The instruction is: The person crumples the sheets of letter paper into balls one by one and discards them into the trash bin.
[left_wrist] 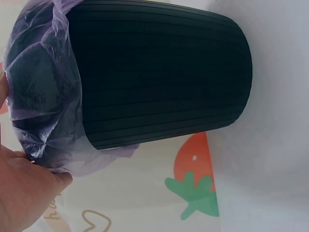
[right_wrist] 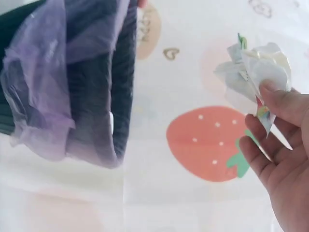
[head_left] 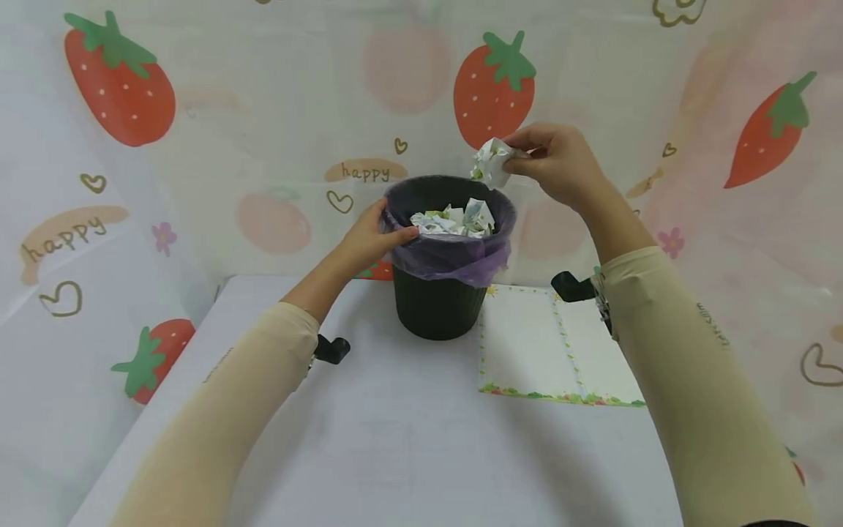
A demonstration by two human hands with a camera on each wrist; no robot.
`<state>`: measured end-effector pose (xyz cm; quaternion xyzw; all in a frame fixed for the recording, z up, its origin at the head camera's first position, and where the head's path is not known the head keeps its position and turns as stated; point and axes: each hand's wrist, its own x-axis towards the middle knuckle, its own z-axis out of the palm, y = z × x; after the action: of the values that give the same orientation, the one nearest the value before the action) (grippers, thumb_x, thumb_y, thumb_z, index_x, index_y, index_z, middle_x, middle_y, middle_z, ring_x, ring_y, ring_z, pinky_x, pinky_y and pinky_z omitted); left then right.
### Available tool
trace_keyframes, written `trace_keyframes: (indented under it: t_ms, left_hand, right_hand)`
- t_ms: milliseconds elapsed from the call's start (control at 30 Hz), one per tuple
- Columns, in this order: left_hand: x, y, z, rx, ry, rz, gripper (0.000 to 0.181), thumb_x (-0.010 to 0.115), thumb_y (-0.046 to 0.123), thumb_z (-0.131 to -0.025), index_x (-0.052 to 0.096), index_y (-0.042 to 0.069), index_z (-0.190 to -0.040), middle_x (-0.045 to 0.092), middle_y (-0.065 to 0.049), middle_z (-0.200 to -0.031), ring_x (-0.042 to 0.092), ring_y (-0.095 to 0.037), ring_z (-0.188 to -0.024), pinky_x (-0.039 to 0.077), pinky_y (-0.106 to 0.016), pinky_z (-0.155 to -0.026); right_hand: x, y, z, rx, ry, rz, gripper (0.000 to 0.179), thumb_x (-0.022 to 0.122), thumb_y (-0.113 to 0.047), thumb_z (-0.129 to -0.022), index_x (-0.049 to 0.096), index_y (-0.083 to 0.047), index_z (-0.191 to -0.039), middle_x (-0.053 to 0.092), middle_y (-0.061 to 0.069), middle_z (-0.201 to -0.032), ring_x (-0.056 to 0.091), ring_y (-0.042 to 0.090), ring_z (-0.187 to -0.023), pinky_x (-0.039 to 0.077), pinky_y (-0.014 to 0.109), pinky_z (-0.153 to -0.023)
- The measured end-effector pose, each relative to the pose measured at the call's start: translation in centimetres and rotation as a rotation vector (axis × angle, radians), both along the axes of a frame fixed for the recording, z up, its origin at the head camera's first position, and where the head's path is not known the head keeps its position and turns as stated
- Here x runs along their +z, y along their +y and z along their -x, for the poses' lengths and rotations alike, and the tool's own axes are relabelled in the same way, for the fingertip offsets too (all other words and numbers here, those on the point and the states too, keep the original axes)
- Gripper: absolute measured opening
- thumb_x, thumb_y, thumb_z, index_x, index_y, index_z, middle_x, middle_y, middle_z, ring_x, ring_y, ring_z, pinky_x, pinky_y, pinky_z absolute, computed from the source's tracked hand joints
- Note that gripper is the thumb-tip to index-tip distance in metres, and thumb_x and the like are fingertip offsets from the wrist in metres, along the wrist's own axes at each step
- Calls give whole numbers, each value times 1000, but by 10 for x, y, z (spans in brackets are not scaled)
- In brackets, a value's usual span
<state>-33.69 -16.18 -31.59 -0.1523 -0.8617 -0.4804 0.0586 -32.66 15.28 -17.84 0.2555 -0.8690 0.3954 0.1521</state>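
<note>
A dark trash bin (head_left: pixel 440 304) stands upright on the table, lined with a purple plastic bag (head_left: pixel 454 260) folded over its rim. Several crumpled papers (head_left: pixel 454 219) lie inside it near the top. My left hand (head_left: pixel 369 238) grips the bin's left rim over the bag, thumb toward the front; in the left wrist view that hand (left_wrist: pixel 29 191) is partly cut off by the frame. Above the bin's right rim, my right hand (head_left: pixel 556 165) pinches a crumpled paper ball (head_left: pixel 492 162), white with green and coloured print, between thumb and fingers, apart from the bin.
Right of the bin, an open notebook (head_left: pixel 527 344) with blank pages and a floral border lies flat on the white table (head_left: pixel 408 439). My right forearm overlaps its right page. Behind the table hangs a strawberry-printed cloth (head_left: pixel 283 88).
</note>
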Motion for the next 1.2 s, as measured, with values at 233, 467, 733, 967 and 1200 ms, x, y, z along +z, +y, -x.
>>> trace_keyframes:
  t_ms: [233, 467, 733, 967, 1200]
  left_hand:
    - [-1, 4, 2, -11, 8, -7, 92, 73, 47, -93, 25, 11, -162, 30, -14, -166, 23, -26, -156, 21, -46, -127]
    - [-2, 9, 1, 6, 5, -6, 95, 73, 48, -93, 22, 8, -163, 27, -15, -167, 22, -27, -156, 21, -46, -127]
    - [-1, 15, -2, 8, -20, -1, 98, 73, 49, -92, 20, 7, -163, 25, -14, -168, 20, -27, -157, 19, -45, -128]
    - [-3, 17, -1, 16, -37, 3, 101, 72, 51, -92, 16, 7, -164, 21, -13, -170, 17, -27, -158, 18, -46, -128]
    - [-3, 18, -1, 24, -41, 9, 102, 72, 52, -92, 15, 6, -164, 20, -13, -170, 16, -28, -158, 18, -47, -128]
  right_hand:
    - [14, 2, 26, -42, -30, -142, 33, 77, -18, -94, 74, -9, -125, 68, 3, -122, 66, 17, -99, 51, 24, -83]
    - [22, 1, 43, -66, -47, -263, 34, 72, -22, -98, 71, -12, -130, 65, 7, -131, 61, 25, -114, 51, 35, -89]
    - [21, 3, 55, -18, -44, -318, 33, 73, -14, -96, 72, -8, -128, 70, 13, -128, 64, 27, -108, 49, 30, -83]
    - [23, 4, 58, 15, -91, -380, 35, 71, -15, -97, 70, -12, -132, 66, 10, -132, 58, 29, -116, 49, 37, -90]
    - [26, 3, 58, 43, -144, -414, 37, 73, -12, -96, 69, -13, -133, 64, 10, -135, 56, 31, -125, 50, 45, -99]
